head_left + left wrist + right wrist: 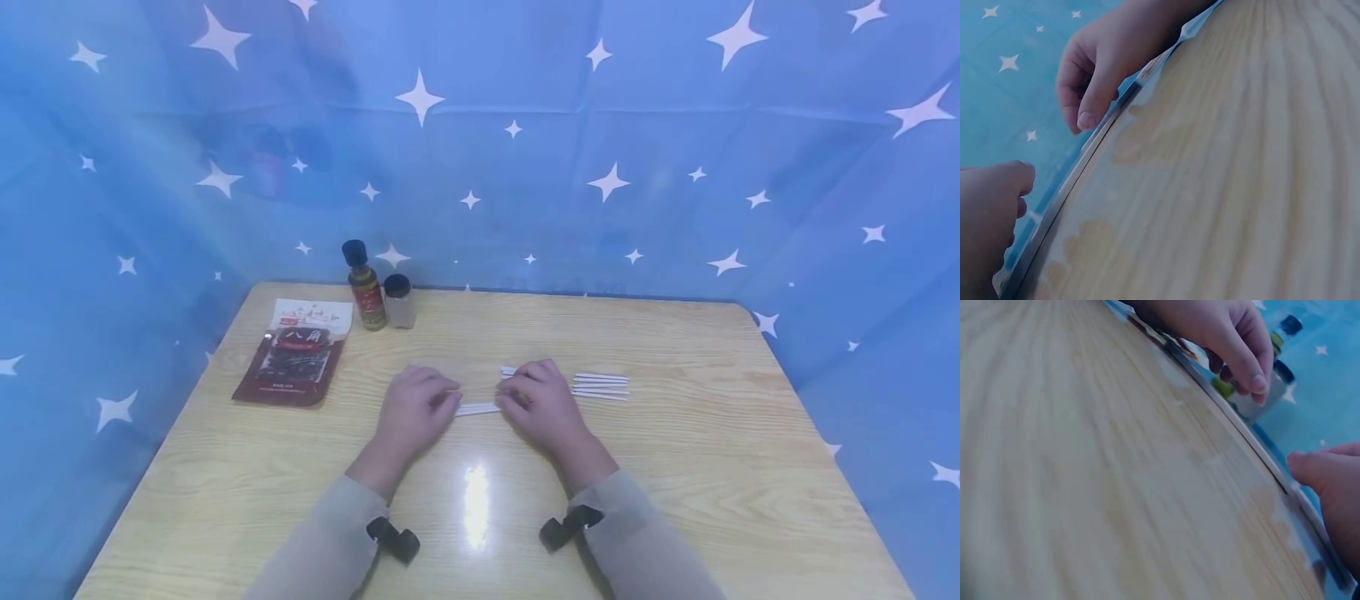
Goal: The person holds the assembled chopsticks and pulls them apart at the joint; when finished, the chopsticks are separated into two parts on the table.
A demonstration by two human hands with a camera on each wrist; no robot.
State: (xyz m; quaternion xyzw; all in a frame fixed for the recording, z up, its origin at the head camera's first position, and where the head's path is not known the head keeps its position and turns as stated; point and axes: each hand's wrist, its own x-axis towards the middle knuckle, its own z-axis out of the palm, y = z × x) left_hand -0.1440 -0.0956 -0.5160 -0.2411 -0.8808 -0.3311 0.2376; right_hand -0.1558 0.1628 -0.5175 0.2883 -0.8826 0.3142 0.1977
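Note:
In the head view several thin white sticks (pixel 477 409) lie side by side on the table between my two hands. My left hand (pixel 416 404) is beside their left end, its fingers loosely bent. At the right end is my right hand (pixel 543 400), also loosely bent, partly covering another group of white sticks (pixel 507 372) behind it. A third group of white sticks (pixel 602 386) lies just right of that hand. The wrist views show the left hand (pixel 1235 344) and right hand (pixel 1094 69) with fingertips lowered and nothing visible between them; contact with the sticks cannot be made out.
At the table's (pixel 712 467) back left stand a dark-capped bottle (pixel 368 296) and a small black-lidded jar (pixel 400 307). In front of them and to the left lies a brown and white packet (pixel 296 358). A blue starry curtain (pixel 480 150) hangs behind the table.

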